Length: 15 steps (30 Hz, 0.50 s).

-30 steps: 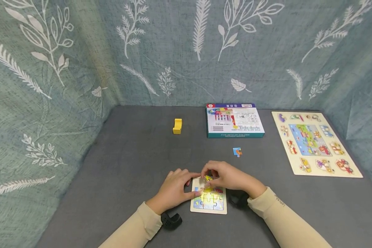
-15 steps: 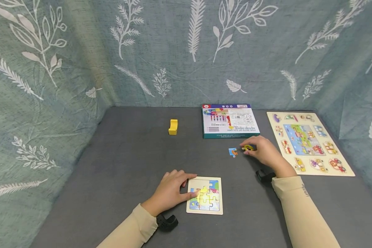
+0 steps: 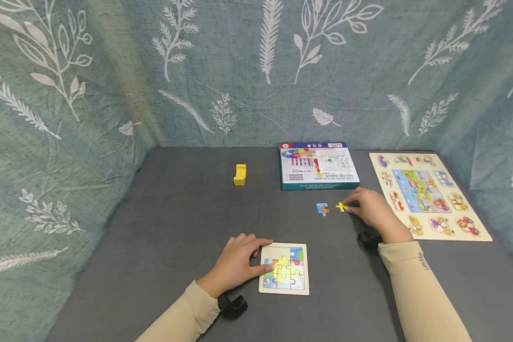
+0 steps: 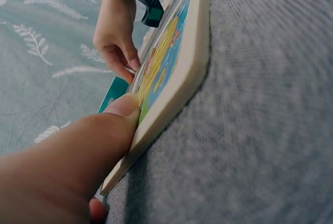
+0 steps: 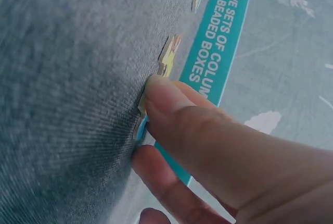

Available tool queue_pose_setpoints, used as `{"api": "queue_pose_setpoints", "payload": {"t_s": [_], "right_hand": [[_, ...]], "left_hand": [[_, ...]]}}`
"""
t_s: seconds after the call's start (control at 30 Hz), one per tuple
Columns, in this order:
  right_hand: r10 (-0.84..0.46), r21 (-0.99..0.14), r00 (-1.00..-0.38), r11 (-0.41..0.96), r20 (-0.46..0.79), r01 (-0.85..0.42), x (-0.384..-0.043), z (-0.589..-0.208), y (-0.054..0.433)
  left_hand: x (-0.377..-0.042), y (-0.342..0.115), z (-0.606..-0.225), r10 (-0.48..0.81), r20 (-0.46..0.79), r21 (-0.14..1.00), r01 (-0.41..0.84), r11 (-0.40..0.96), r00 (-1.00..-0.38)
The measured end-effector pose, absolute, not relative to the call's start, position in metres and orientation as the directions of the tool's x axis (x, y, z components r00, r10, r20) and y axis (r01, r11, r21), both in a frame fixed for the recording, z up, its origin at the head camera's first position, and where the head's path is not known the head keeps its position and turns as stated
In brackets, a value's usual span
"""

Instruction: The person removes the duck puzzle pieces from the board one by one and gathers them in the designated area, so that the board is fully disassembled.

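My left hand (image 3: 235,263) rests at the left side of a small framed jigsaw puzzle (image 3: 284,292). Its thumb (image 4: 125,105) lies on the puzzle's face, while the index finger reaches the upper left corner. A bare gap shows in the puzzle's top row, and interlocked pieces fill the rest. Farther right, my right hand (image 3: 373,211) pinches a yellow and blue puzzle piece (image 3: 341,206) at table level. In the right wrist view the thumb covers the middle of that puzzle piece (image 5: 167,60). Just left of it lies a blue and orange puzzle piece (image 3: 322,208).
Behind the loose pieces lies a boxed toy set (image 3: 319,166) with a teal edge. A larger wooden picture board (image 3: 466,232) occupies the right side. A yellow block (image 3: 240,175) stands near the back. Patterned cloth (image 3: 239,71) hangs behind the grey table.
My right hand has carried the yellow piece from the framed puzzle rightward and away, lowering it beside the blue and orange piece. The left hand has stayed at the puzzle.
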State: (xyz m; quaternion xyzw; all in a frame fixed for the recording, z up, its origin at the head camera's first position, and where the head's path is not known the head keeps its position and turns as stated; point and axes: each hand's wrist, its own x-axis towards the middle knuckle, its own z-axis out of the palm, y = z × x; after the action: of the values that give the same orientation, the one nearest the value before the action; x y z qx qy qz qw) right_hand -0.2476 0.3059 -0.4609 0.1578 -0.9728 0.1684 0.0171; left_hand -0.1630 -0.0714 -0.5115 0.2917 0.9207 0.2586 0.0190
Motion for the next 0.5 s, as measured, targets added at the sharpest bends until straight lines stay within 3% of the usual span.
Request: {"api": "queue_pose_setpoints", "payload": {"t_s": [0.13, 0.27, 0.37, 0.5], "right_hand": [[-0.318, -0.316, -0.941, 0.886, 0.118, -0.339, -0.242, -0.454, 0.301], [-0.430, -0.432, -0.884, 0.772, 0.185, -0.466, -0.228, -0.439, 0.270], [-0.633, -0.552, -0.763, 0.592, 0.133, -0.587, -0.214, -0.436, 0.234], [-0.801, -0.684, -0.585, 0.498, -0.129, -0.532, -0.201, -0.446, 0.199]], "left_hand": [[-0.163, -0.071, -0.512, 0.552, 0.116, 0.489, 0.531, 0.692, -0.826], [-0.163, -0.071, -0.512, 0.551, 0.109, 0.496, 0.526, 0.691, -0.827], [-0.163, -0.072, -0.512, 0.547, 0.109, 0.494, 0.523, 0.695, -0.830], [-0.163, -0.072, -0.512, 0.545, 0.114, 0.488, 0.524, 0.698, -0.831]]}}
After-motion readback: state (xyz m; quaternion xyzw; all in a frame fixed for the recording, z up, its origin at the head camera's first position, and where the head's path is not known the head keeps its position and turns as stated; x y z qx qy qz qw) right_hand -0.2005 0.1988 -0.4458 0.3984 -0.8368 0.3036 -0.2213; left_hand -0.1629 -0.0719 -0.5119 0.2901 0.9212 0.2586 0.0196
